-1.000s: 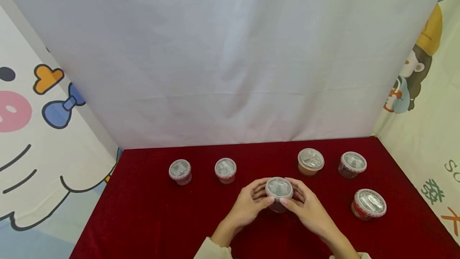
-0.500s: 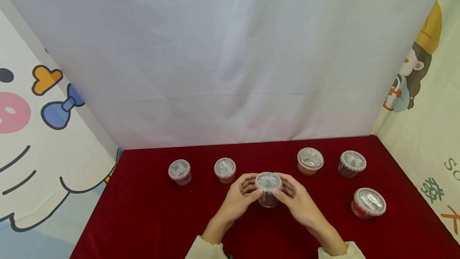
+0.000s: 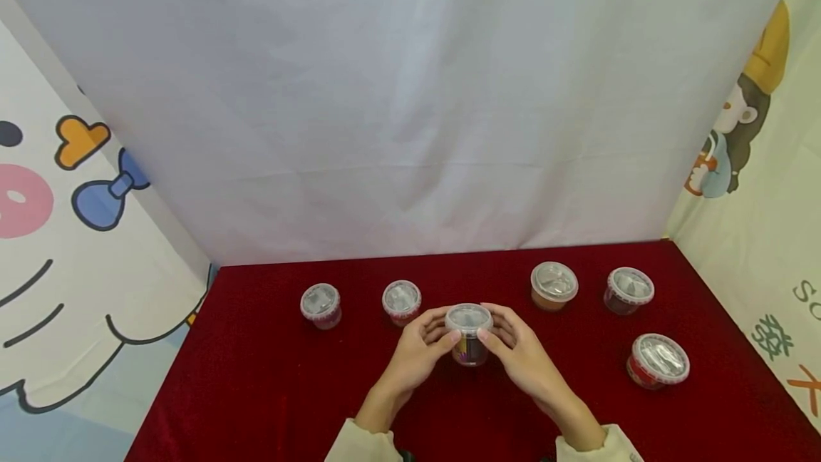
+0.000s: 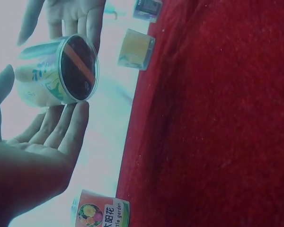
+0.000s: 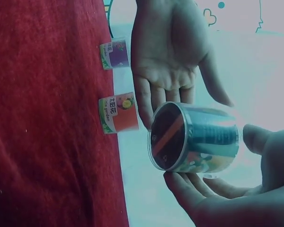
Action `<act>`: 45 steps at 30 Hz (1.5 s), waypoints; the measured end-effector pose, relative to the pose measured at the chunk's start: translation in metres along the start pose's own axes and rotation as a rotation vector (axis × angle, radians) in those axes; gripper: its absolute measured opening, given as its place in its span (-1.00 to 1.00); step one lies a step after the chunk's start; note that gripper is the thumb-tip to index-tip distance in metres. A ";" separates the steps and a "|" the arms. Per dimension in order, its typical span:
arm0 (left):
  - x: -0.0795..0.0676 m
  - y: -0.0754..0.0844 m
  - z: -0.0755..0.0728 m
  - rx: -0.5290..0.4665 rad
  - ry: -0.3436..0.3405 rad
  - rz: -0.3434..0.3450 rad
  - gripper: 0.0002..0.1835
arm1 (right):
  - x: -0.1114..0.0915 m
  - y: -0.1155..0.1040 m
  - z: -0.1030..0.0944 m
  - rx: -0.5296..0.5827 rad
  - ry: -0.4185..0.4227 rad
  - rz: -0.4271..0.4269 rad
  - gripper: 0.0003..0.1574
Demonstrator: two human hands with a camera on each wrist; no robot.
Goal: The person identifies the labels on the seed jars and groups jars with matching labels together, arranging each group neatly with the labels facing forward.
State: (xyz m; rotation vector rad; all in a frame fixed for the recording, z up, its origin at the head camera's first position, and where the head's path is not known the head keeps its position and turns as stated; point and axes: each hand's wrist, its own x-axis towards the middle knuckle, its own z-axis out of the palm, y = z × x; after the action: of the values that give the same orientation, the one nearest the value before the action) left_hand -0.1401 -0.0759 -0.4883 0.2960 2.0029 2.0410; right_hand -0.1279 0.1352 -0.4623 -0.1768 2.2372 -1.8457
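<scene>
A small clear plastic cup (image 3: 470, 337) with a see-through lid is held upright between both hands, above the red cloth. My left hand (image 3: 413, 356) grips its left side, thumb at the front near the rim and fingers behind. On the opposite side, my right hand (image 3: 524, 355) grips it the same way. In the left wrist view the dark round base of the cup (image 4: 52, 71) shows, crossed by an orange-brown stripe. A printed label wraps the cup (image 5: 206, 137) in the right wrist view; its contents look dark.
Two similar lidded cups, one (image 3: 321, 307) far left and one (image 3: 402, 304) nearer, stand behind my left hand. To the right are a tan cup (image 3: 554, 287), a dark cup (image 3: 628, 291) and a red-labelled cup (image 3: 658, 361). A pale curtain (image 3: 410, 127) hangs behind the red cloth (image 3: 256, 376).
Both hands have moved left and slightly away from me, carrying the cup, and it appears raised, with more of its side showing. The other cups have stayed in place.
</scene>
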 end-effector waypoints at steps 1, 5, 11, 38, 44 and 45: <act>0.000 0.000 0.000 -0.004 0.007 -0.003 -0.44 | 0.000 -0.001 0.001 0.001 0.006 0.004 -0.33; 0.000 0.001 0.001 -0.009 0.034 -0.016 -0.44 | 0.002 -0.001 0.005 0.000 0.008 0.010 -0.31; -0.001 0.002 0.001 -0.013 0.047 -0.022 -0.46 | 0.005 0.000 0.004 0.004 -0.036 0.000 -0.30; -0.008 0.008 -0.010 0.015 0.011 -0.071 -0.42 | 0.003 -0.002 0.007 0.067 -0.120 0.028 -0.23; -0.011 0.010 -0.016 -0.011 -0.058 -0.099 -0.41 | 0.004 0.001 0.007 0.104 -0.186 0.013 -0.19; -0.012 0.010 -0.017 -0.016 -0.059 -0.099 -0.41 | 0.004 0.001 0.008 0.107 -0.188 0.011 -0.19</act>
State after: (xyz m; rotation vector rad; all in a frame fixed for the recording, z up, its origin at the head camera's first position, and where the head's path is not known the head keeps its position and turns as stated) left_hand -0.1351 -0.0957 -0.4780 0.2461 1.9258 1.9639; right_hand -0.1296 0.1269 -0.4648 -0.3054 2.0059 -1.8537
